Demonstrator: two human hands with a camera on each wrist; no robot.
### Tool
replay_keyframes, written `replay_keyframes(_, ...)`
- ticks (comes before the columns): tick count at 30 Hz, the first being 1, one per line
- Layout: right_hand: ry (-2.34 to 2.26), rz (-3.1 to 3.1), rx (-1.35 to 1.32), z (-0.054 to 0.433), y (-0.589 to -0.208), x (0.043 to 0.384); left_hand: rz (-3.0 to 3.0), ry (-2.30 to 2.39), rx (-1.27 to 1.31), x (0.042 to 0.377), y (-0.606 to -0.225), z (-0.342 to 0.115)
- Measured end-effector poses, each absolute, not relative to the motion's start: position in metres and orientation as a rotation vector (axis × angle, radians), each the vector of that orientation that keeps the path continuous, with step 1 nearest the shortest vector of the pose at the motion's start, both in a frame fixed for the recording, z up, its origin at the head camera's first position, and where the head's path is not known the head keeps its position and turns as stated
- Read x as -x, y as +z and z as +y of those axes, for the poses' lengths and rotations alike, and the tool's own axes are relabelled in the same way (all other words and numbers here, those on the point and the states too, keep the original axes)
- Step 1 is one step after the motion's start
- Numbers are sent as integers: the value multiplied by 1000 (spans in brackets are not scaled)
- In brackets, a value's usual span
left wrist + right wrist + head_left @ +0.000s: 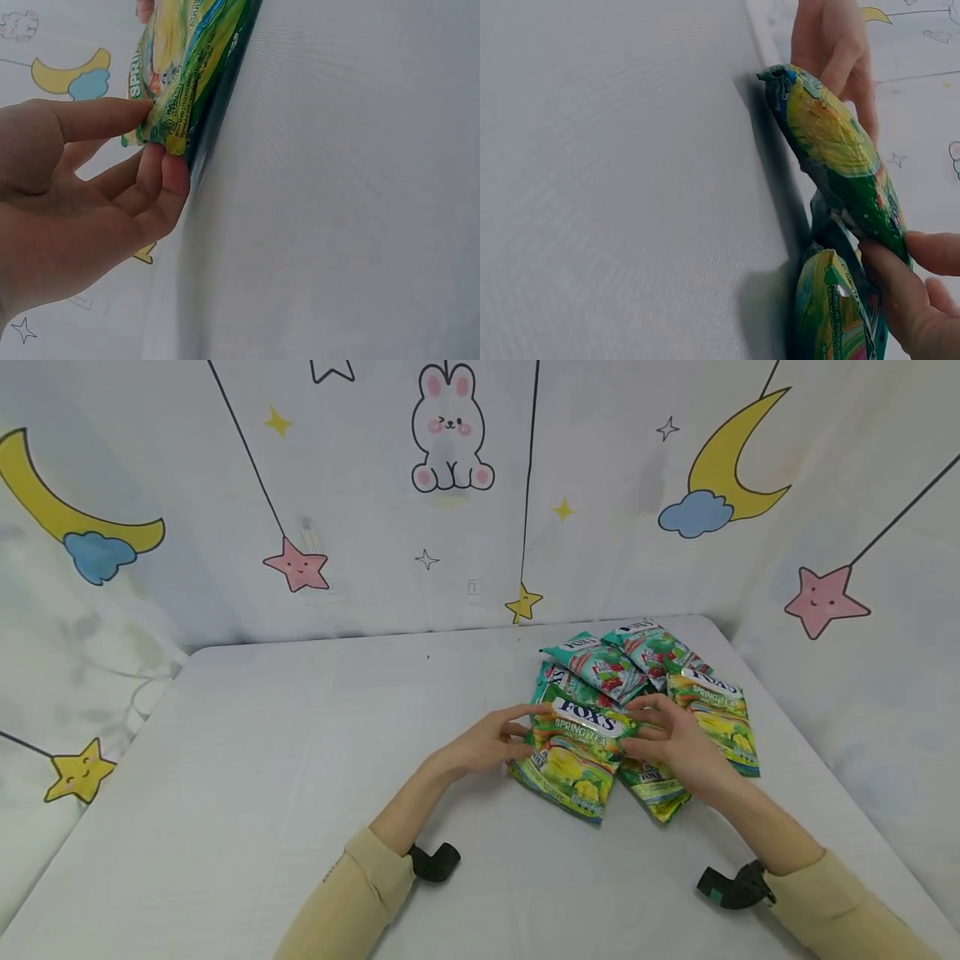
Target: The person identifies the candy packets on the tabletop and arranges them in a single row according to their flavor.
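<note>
A yellow-green candy bag (pixel 573 756), printed FOX'S Spring Tea, is between both hands. My left hand (pixel 491 739) pinches its left edge, thumb on the front and fingers behind, as the left wrist view shows (pixel 90 180). At the opposite edge my right hand (pixel 678 743) grips the bag between thumb and fingers. In the right wrist view the held bag (pixel 836 139) is tilted, its lower end close over the table. Another yellow-green bag (pixel 654 789) lies partly hidden under my right hand and the held bag. Just behind is a teal candy bag (pixel 558 681), partly covered.
Two more teal bags (pixel 600 667) (pixel 652 647) overlap at the back of the pile. A further Spring Tea bag (pixel 716 718) lies to the right, near the edge of the white table (pixel 300 793). A printed white curtain (pixel 360 493) hangs behind.
</note>
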State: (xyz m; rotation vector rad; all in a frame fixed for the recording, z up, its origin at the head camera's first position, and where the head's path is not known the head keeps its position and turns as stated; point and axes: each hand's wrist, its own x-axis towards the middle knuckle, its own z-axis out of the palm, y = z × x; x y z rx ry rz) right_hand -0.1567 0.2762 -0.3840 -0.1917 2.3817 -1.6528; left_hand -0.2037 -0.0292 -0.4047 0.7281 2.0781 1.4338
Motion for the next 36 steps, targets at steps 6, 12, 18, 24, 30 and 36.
replay_keyframes(6,-1696,2357,153,275,-384,155,2087,1466,-632,204,-402,-28)
replay_keyframes(12,-1843,2212,94,273,-381,154,2060,1541,-541,204,-399,-29)
replay_keyframes(18,-1990,2088,104,269,-384,156,2050,1596,-471,205,-396,-30)
replay_keyframes(24,-1948,2126,173,262,-387,153,1966,1689,-437,205,-396,-33)
replay_keyframes(30,-1902,2124,265,251,-390,151,1946,1717,-405,201,-397,-40)
replay_keyframes(36,-1877,2133,236,240,-389,151,1973,1704,-393,193,-397,-53)
